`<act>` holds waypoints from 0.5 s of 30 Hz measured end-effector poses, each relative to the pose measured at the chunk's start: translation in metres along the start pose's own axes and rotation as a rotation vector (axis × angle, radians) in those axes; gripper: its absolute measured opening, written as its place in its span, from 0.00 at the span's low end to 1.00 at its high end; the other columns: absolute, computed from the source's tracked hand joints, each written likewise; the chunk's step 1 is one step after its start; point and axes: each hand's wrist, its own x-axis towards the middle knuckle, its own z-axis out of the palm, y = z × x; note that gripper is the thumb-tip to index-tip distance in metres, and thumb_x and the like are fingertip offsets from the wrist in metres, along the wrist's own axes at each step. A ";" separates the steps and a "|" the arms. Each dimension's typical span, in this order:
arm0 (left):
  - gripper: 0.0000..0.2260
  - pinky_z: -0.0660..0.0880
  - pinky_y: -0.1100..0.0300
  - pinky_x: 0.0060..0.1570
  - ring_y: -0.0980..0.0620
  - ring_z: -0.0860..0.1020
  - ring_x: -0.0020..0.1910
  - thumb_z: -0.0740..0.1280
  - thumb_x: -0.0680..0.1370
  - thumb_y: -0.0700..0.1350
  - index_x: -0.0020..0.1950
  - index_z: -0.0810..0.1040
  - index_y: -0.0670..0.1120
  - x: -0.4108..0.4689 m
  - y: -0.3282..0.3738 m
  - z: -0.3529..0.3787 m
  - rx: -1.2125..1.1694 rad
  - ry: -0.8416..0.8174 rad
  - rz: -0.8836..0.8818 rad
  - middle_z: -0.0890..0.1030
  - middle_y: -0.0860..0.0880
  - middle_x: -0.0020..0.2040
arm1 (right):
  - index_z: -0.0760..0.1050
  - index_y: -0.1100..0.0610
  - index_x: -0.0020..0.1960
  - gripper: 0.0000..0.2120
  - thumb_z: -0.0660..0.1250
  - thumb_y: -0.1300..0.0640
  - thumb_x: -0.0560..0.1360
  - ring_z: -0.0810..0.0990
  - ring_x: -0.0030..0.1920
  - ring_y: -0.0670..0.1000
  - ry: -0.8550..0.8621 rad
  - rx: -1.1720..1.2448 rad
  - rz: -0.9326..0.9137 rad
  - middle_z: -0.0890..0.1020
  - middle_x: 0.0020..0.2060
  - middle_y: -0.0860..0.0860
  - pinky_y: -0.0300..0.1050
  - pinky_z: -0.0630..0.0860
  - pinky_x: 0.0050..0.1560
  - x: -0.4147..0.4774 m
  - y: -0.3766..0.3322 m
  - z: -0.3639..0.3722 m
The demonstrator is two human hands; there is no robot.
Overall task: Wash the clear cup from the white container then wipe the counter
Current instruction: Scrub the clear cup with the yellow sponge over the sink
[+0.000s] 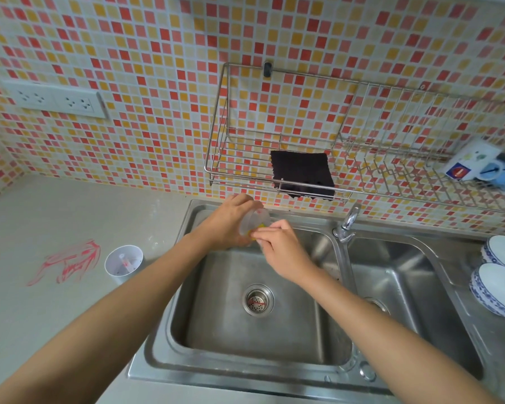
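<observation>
Red, orange and yellow mosaic tiles (146,83) cover the wall behind a pale grey counter (56,217). A double steel sink (254,330) is set into the counter, with a strainer drain (258,299) in the left basin and a chrome tap (347,223) on the divider between the basins.

Both of the person's arms reach over the left basin. The left hand (231,223) is closed around a clear cup (255,221), holding it tilted on its side over the back of the basin. The right hand (280,246) is pinched shut on something small and yellow, possibly a sponge (258,228), pressed against the mouth of the cup; the view is too blurred there to be sure what it is.

A white container (124,262) stands upright on the counter just left of the sink, with a thin item lying inside it. Red scribbled marks (70,262) lie on the counter, left of the container.

A wire rack (277,135) is fixed to the wall above the sink, and a dark cloth (302,173) lies in its left section, hanging over the front edge. Two white bowls with blue rims (499,269) sit on the drainboard at the far right. A white socket strip (56,99) is mounted on the tiles at upper left.
</observation>
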 end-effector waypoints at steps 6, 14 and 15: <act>0.32 0.64 0.65 0.60 0.52 0.70 0.61 0.77 0.67 0.52 0.68 0.71 0.49 -0.002 0.004 0.009 -0.005 0.006 -0.023 0.72 0.50 0.64 | 0.82 0.51 0.52 0.12 0.68 0.63 0.71 0.72 0.51 0.53 -0.049 -0.371 -0.125 0.83 0.46 0.43 0.49 0.69 0.48 0.002 0.005 -0.009; 0.33 0.69 0.61 0.61 0.52 0.70 0.61 0.77 0.67 0.56 0.68 0.70 0.50 -0.003 -0.002 0.009 -0.037 -0.021 -0.043 0.72 0.52 0.64 | 0.82 0.53 0.57 0.12 0.64 0.62 0.77 0.71 0.52 0.53 -0.132 0.075 0.063 0.83 0.54 0.46 0.37 0.66 0.56 0.000 0.005 -0.009; 0.33 0.70 0.60 0.62 0.53 0.70 0.61 0.77 0.67 0.56 0.68 0.70 0.50 -0.004 -0.003 0.010 -0.030 -0.024 -0.047 0.73 0.52 0.64 | 0.82 0.53 0.58 0.12 0.65 0.61 0.77 0.72 0.53 0.53 -0.144 0.061 0.046 0.83 0.54 0.46 0.38 0.66 0.56 0.000 0.006 -0.011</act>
